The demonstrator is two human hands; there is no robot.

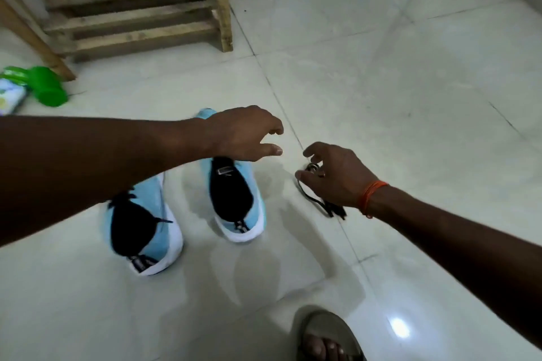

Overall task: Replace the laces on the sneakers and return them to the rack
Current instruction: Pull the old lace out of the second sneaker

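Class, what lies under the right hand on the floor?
Black laces lie on the tiled floor under the right hand, one coil showing between its fingers. The palm hides their middle, so any grip is unclear.

The one view comes from a wide-angle camera on the person's head, looking forward and steeply down at the tiled floor (410, 91). It sits close: the forearms enter from the left and right edges, and the left hand (243, 133) and right hand (337, 176) nearly meet mid-frame. The sneakers (234, 202) lie just left of centre, the rack (132, 23) fills the far top left, and the person's own foot (325, 341) crosses the bottom edge, almost beneath the lens.
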